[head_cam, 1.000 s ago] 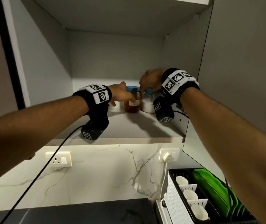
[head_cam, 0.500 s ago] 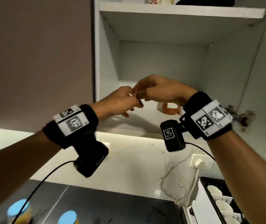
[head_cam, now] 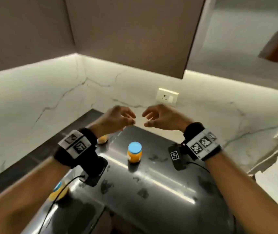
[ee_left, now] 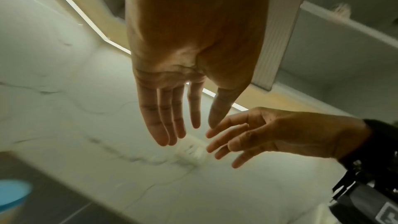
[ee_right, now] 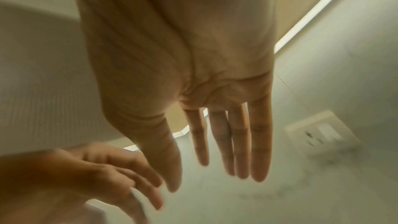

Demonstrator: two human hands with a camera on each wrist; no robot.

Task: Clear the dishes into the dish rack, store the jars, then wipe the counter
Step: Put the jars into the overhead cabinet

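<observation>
Two hands: your left hand (head_cam: 116, 119) and right hand (head_cam: 162, 118) hang side by side above the back of the dark bench (head_cam: 160, 191), near each other but not touching, and hold nothing.
Left fingers: in the left wrist view the fingers (ee_left: 163, 122) are straight and slightly spread; from the head camera they look loosely bent.
Right fingers: the right wrist view shows the fingers (ee_right: 239, 146) long and relaxed, with small gaps between them.
Middle jar: only the head view shows the orange jar (head_cam: 134, 153) with its blue lid upright on the bench, below and between your wrists.
Other jars: a second orange jar (head_cam: 102, 139) sits mostly hidden behind your left wrist; a third (head_cam: 58, 192) stands by your left forearm, partly covered by the black cable (head_cam: 50, 205).
Blue lid: the left wrist view catches a blurred blue lid (ee_left: 13, 193) at its lower left edge; which jar it belongs to you cannot tell.
Socket: a wall socket (head_cam: 167, 96) sits on the marble wall behind your right hand, also seen blurred from the right wrist.
</observation>
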